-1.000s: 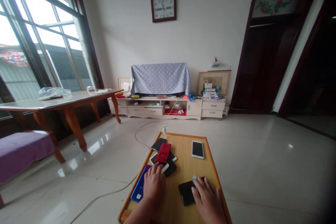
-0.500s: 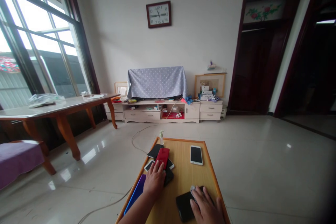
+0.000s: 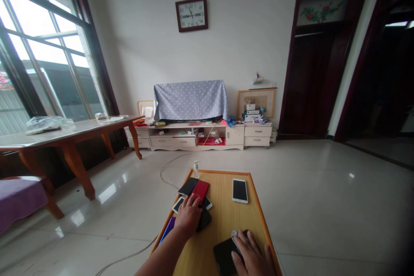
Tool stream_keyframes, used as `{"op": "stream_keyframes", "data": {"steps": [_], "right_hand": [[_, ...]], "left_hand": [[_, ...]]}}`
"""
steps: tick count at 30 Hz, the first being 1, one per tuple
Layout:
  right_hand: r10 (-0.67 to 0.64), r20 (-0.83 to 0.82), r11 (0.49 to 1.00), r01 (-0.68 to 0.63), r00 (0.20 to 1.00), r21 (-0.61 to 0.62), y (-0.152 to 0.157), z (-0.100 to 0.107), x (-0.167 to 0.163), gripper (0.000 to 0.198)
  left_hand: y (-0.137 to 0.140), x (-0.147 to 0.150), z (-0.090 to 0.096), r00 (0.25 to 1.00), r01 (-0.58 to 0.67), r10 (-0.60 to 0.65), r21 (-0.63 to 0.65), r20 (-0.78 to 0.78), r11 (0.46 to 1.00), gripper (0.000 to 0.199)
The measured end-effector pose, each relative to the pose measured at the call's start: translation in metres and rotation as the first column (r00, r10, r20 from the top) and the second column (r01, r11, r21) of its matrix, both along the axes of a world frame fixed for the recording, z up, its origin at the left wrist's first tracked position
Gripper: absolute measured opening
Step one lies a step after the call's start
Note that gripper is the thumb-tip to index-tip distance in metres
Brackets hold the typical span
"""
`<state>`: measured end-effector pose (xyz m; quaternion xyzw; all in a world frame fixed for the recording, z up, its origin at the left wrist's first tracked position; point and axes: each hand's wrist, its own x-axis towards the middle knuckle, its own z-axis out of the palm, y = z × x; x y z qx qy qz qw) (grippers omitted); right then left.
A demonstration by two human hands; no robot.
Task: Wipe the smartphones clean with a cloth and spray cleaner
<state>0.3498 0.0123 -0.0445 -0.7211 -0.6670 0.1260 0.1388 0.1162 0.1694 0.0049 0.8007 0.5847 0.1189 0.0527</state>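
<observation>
Looks partway: white smartphone (image 3: 239, 191) apart, smartphone pile (image 3: 204, 220) left; left hand (image 3: 188, 213) on red smartphone (image 3: 201, 189), right hand (image 3: 250, 252) over grey wad (image 3: 234, 233) on black smartphone (image 3: 223, 253), can't tell either grip.

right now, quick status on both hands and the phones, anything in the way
Left hand on red phone. Right hand spread over black phone, small pale item at fingertips. Red phone overlaps neighbouring phones.
</observation>
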Motion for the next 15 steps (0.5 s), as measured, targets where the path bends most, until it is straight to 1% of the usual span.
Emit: {"op": "stream_keyframes", "data": {"steps": [6, 9, 11, 13, 15], "right_hand": [[0.011, -0.022, 1.0, -0.01, 1.0, 0.028, -0.002, 0.002, 0.0, 0.048], [0.008, -0.03, 1.0, -0.007, 1.0, 0.027, -0.004, 0.006, -0.002, 0.049], [0.005, -0.032, 1.0, -0.005, 0.999, 0.028, -0.005, 0.008, -0.003, 0.049], [0.0, -0.025, 0.999, 0.001, 1.0, 0.041, -0.008, 0.008, -0.004, 0.049], [-0.004, -0.012, 0.998, 0.005, 1.0, 0.068, -0.01, 0.007, -0.006, 0.049]], "left_hand": [[-0.002, 0.002, 0.0, 0.999, -0.045, 0.044, 0.06, 0.016, 0.997, 0.056], [-0.015, 0.005, 0.001, 0.999, -0.04, 0.037, 0.099, 0.032, 0.994, 0.055], [-0.033, 0.008, 0.0, 0.999, 0.004, -0.01, 0.129, 0.052, 0.992, 0.05], [-0.056, 0.012, -0.005, 0.984, 0.11, -0.132, 0.181, 0.117, 0.977, 0.047], [-0.08, 0.015, -0.013, 0.963, 0.189, -0.218, 0.179, 0.159, 0.965, 0.044]]}}
